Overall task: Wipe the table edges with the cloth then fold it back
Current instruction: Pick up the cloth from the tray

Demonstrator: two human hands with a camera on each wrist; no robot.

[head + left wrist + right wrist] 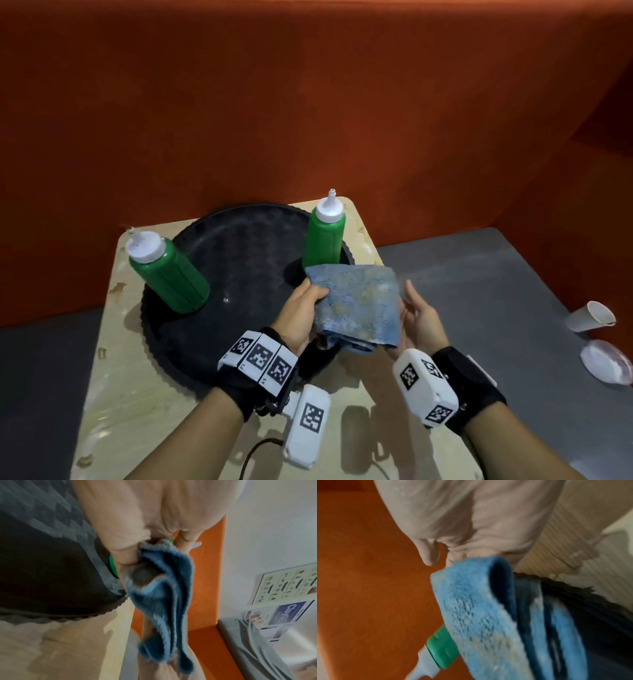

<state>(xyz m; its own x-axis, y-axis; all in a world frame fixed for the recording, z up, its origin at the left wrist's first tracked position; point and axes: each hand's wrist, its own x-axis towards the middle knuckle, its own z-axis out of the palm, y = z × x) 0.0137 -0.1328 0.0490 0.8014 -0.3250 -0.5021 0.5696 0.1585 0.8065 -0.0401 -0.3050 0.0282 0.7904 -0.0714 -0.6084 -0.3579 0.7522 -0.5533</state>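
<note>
A folded blue cloth hangs in the air over the right rim of the black tray. My left hand pinches its left edge, thumb on top and fingers underneath. In the left wrist view the cloth hangs in layers from that grip. My right hand stands at the cloth's right edge with fairly straight fingers touching it. The right wrist view shows the cloth lying against those fingers, blurred. The light wooden table lies below both hands.
Two green squeeze bottles with white caps stand on the tray, one at the left and one just behind the cloth. A white tagged device lies near the table's front. A paper cup lies on the grey surface at right.
</note>
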